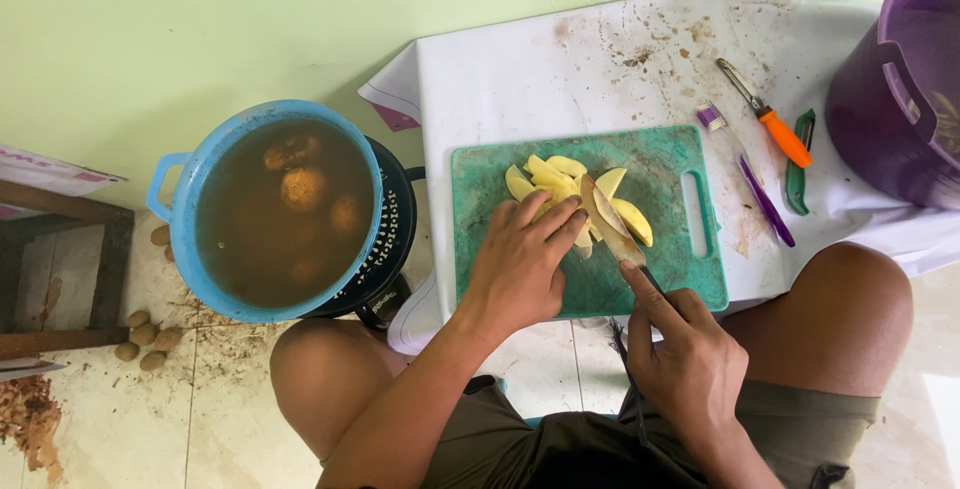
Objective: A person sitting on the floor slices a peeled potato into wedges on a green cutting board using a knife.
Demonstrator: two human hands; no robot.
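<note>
**Hands at the board: knife through potato slices**

Right hand (690, 349) grips the handle of a kitchen knife (610, 224), forefinger stretched along the spine, blade angled up and away across the board. Left hand (520, 254) lies flat, fingers curled over a stack of potato slices (560, 184), fingertips touching the flat of the blade. Both hands work just above the person's bare knees.

Slices: pale yellow wedges, fanned in a loose heap near the middle of the green cutting board (670, 164), some lying on the far side of the blade. The board sits on a white cloth (520, 69) smeared with brown dirt.

Right of the board, on the cloth: an orange-handled peeler (775, 124), a purple-handled tool (765, 199), a green tool (798, 169). Purple bucket (890, 89) at the far right edge, contents not clear.

Left, off the cloth: a blue tub (275, 209) of brown water with whole potatoes submerged, resting on a black colander (395, 239). Small unpeeled potatoes (143, 337) lie loose on the tiled floor.

Risk, as judged: the left fingertips ride against the blade, so a slip on wet slices could nick them. The heap is uneven and could slide under pressure.
</note>
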